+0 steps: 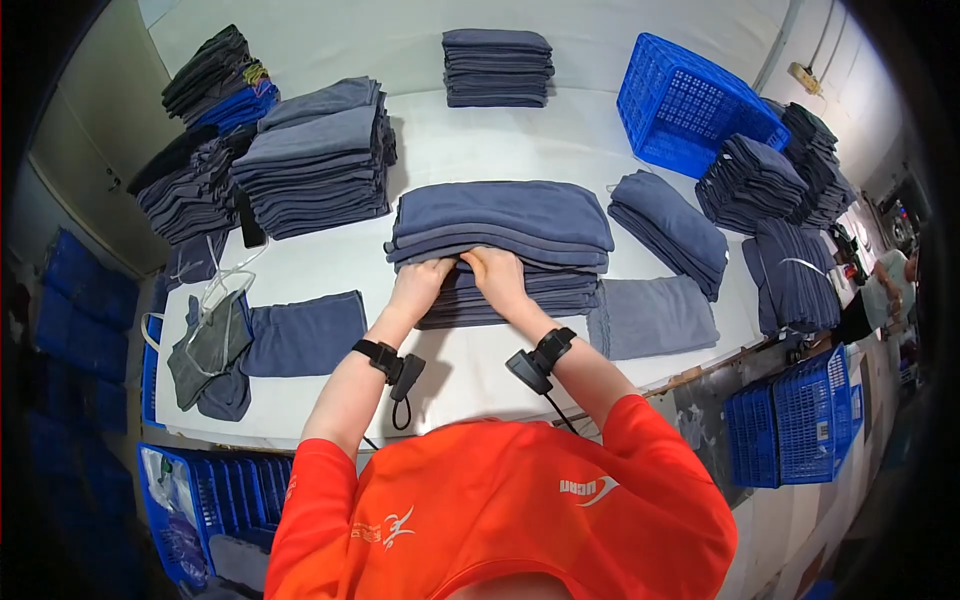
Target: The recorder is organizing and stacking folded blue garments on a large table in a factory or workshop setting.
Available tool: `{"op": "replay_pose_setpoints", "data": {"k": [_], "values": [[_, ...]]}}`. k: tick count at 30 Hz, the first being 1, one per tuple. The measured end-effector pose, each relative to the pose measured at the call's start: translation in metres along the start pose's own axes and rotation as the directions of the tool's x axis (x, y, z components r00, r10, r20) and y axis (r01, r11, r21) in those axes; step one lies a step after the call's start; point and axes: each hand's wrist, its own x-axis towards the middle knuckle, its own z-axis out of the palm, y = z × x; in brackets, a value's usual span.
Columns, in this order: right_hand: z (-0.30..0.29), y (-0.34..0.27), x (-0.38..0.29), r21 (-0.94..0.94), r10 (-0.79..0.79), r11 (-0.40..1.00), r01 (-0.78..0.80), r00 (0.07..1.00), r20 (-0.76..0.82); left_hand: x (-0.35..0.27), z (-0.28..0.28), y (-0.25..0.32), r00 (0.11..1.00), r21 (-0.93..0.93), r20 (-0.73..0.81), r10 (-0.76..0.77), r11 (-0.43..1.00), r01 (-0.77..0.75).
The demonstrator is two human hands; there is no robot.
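A tall stack of folded blue-grey cloths [506, 204] lies on the white table [450, 375] before me. My left hand [424, 283] and my right hand [495, 276] are side by side at the near edge of the stack, fingers curled in among its upper layers. Both hold the near edge of the folded cloths there; the fingertips are partly hidden. Left of the stack rests one folded blue cloth [306, 334], and to its right a paler grey folded cloth [656, 319] touches the stack's side. A smaller folded pile [667, 225] lies slanted beyond that.
More cloth stacks stand at the back left [322, 165], back centre [497, 67] and right [750, 184]. A blue plastic basket [694, 105] lies tipped at the back right. Blue crates [787, 427] stand below the table's right edge. Another person [889, 289] is at the far right.
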Motion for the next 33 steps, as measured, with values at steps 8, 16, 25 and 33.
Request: {"op": "replay_pose_setpoints", "data": {"k": [8,16,25,33], "values": [[0.0,0.015,-0.029,-0.157,-0.299,0.929,0.336,0.929,0.217,0.023,-0.025,0.001,0.984,-0.047,-0.154,0.084,0.995,-0.093],[-0.006,0.014,-0.003,0.012,0.124,0.991,-0.131,0.961,0.245,0.002,-0.016,0.019,0.905,-0.112,-0.396,0.155,0.97,-0.215],[-0.009,0.006,0.001,0.055,0.2,0.975,-0.215,0.958,0.204,-0.028,0.015,0.005,0.999,-0.16,-0.049,-0.012,0.987,0.004],[0.004,-0.003,-0.036,0.081,-0.519,0.851,0.519,0.854,-0.016,0.011,-0.012,-0.004,0.993,-0.149,-0.111,-0.03,0.989,0.013]]}}
